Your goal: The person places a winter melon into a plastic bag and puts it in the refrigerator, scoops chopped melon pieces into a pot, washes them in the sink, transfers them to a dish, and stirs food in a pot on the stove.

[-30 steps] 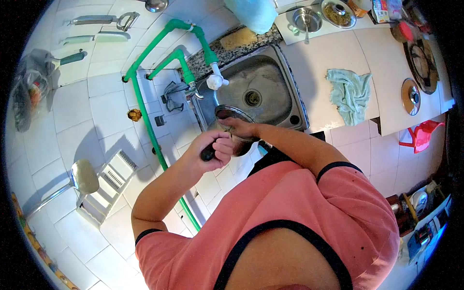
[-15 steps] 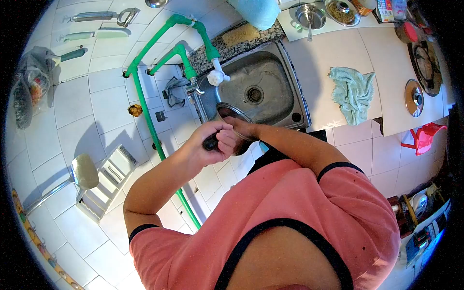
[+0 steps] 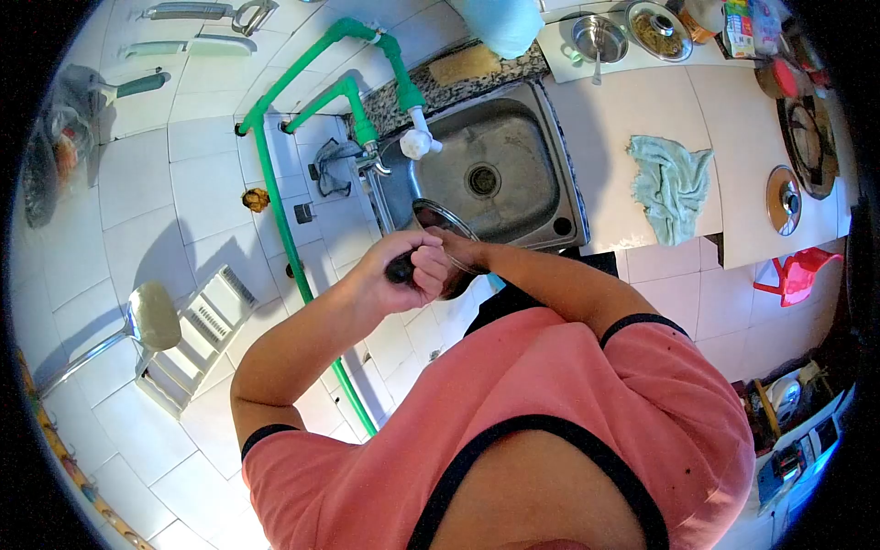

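Observation:
My left hand (image 3: 417, 273) is closed around the black handle of a round metal pot (image 3: 444, 216). The pot is tilted over the near left edge of the steel sink (image 3: 513, 133). Against the pot's rim and inner side lies my right hand (image 3: 460, 249), its fingers mostly hidden, so whether they grip anything cannot be made out. Just beyond the pot, a white tap (image 3: 417, 144) on a green pipe stands over the sink, with a small metal tap (image 3: 374, 165) to its left.
A green cloth (image 3: 669, 188) lies on the counter right of the sink. Farther back are a small pan (image 3: 600, 38), a lidded dish (image 3: 658, 31) and packets. A glass lid (image 3: 783, 200) rests at the right. A spatula (image 3: 154, 316) and a grater (image 3: 202, 335) hang on the left wall.
Over the last second my left hand and elbow have shifted slightly, and the pot has turned a little. The whole view has moved a bit with the head.

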Action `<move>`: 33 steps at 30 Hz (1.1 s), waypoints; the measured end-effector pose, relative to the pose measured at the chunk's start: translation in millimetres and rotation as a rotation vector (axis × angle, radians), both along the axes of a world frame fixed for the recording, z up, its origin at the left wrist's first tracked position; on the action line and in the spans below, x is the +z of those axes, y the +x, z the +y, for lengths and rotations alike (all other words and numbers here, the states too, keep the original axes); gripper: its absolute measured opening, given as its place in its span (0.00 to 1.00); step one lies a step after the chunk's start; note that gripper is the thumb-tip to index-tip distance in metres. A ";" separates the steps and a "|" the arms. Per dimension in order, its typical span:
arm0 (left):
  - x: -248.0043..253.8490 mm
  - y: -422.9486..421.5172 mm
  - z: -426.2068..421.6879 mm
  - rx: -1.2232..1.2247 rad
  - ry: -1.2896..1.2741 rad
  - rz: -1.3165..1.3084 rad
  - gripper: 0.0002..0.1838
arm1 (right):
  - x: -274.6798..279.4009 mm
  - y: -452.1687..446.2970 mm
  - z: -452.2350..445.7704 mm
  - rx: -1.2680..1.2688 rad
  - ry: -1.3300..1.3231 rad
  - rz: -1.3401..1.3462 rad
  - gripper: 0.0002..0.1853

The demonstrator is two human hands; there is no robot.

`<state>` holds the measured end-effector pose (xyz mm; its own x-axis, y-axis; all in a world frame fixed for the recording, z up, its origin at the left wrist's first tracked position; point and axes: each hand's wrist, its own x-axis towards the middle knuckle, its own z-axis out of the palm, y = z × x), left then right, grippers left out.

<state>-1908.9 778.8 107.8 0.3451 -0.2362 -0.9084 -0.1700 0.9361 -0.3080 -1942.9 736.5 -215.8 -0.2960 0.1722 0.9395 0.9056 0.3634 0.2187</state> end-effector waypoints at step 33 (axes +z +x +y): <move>-173.2 -93.0 -56.7 -0.327 1.008 -0.188 0.20 | 176.9 165.6 134.2 0.410 -1.052 -0.556 0.13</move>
